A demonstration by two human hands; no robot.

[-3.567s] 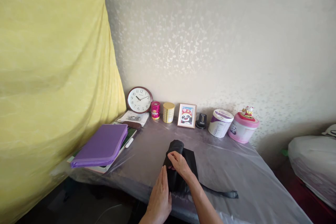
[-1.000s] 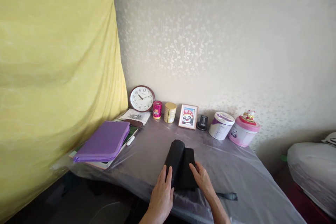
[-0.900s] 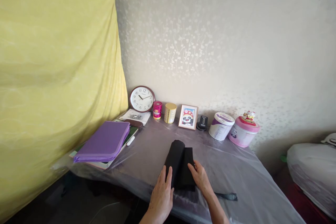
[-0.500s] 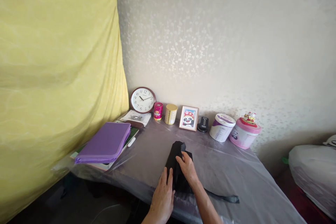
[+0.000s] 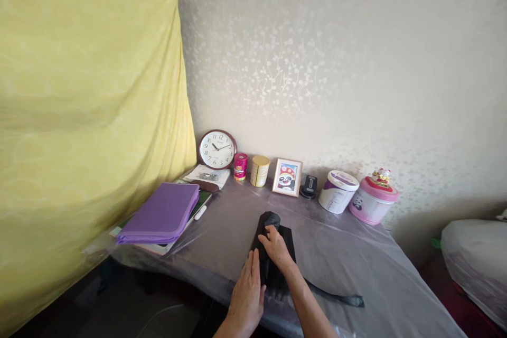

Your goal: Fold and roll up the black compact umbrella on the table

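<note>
A black cloth bundle (image 5: 269, 218), partly rolled up, lies near the front edge of the table. A flat part of the cloth shows on its right side, and a long black strap (image 5: 340, 298) trails from it to the right. Against the bundle's lower left side rests my left hand (image 5: 247, 288), fingers straight and close together. My right hand (image 5: 276, 247) is closed on the top of the bundle, fingers bent over the cloth. The hands hide much of the lower part.
A purple zip folder (image 5: 158, 214) lies on books at the left. Along the wall stand a clock (image 5: 217, 149), a pink can (image 5: 240, 167), a yellow-lidded can (image 5: 260, 171), a picture frame (image 5: 287, 177), a black stapler-like object (image 5: 309, 187) and two tubs (image 5: 336, 193).
My right hand has moved slightly left and up, over the rolled part. More of the flat cloth shows at the right. My left hand stays nearly in place.
</note>
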